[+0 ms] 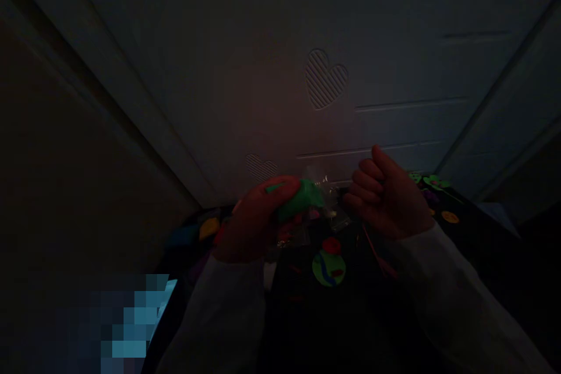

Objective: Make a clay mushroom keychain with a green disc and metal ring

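Note:
The scene is very dark. My left hand (256,219) is closed round a soft green lump (300,198), perhaps modelling clay, held up in front of me. My right hand (385,196) is raised just to the right of it, fingers curled into a loose fist; whether anything is in it I cannot see. A crumpled clear plastic wrapper (326,187) shows between the two hands. Both arms wear pale long sleeves.
On the dark surface below lies a round green piece with red and blue bits (328,266). More coloured clay shapes (432,182) sit at the right and some at the left (208,228). A pale panel with embossed hearts (325,79) stands close behind.

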Demonstrator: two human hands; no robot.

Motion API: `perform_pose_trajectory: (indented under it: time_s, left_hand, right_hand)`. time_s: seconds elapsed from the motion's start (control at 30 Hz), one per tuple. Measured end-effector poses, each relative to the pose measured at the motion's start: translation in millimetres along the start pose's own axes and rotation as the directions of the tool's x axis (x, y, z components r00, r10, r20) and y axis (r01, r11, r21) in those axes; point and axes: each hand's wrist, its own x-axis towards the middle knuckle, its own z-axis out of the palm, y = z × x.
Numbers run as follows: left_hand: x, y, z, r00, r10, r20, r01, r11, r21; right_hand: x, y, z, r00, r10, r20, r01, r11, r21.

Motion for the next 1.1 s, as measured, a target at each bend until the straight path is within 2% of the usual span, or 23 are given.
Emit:
perform_pose_trajectory:
  time_s: [0.17, 0.3, 0.43, 0.57, 0.7, 0.9, 1.0, 1.1]
  left_hand:
    - [-3, 0, 1.9, 0.999, -0.018, -0.029, 0.018, 1.0, 0.0]
    - [-8, 9, 6.4, 0.999, -0.003, -0.035, 0.008, 0.992, 0.127]
    - [-10, 11, 7.0, 0.998, 0.044, -0.052, -0.032, 0.977, 0.211]
    - [-6, 1, 3.0, 0.987, 0.141, -0.081, -0.13, 0.983, 0.129]
    - [-3, -4, 0.7, 0.987, 0.137, -0.085, -0.135, 0.99, 0.036]
    - [-5, -3, -0.3, 0.991, 0.129, -0.035, -0.13, 0.991, -0.028]
    - [-6, -4, -0.4, 0.991, 0.131, -0.033, -0.132, 0.991, -0.019]
    - [-6, -4, 0.1, 0.99, 0.135, -0.047, -0.135, 0.991, 0.005]
  right_hand:
    - [-1, 4, 3, 0.996, -0.088, -0.004, 0.085, 0.972, -0.219]
    - [-1, 8, 1, 0.981, -0.192, -0.005, 0.176, 0.907, -0.382]
    - [-5, 7, -1, 0.958, -0.288, -0.005, 0.224, 0.754, -0.617]
    - [-12, 1, 1, 0.966, -0.249, 0.065, 0.201, 0.574, -0.794]
    - [-15, -2, 6, 0.966, -0.232, 0.115, 0.212, 0.454, -0.866]
    - [-21, -5, 11, 0.91, -0.371, 0.187, 0.313, 0.317, -0.895]
    - [-26, -7, 13, 0.91, -0.35, 0.222, 0.317, 0.243, -0.917]
    - [-27, -6, 16, 0.927, -0.292, 0.238, 0.312, 0.244, -0.918]
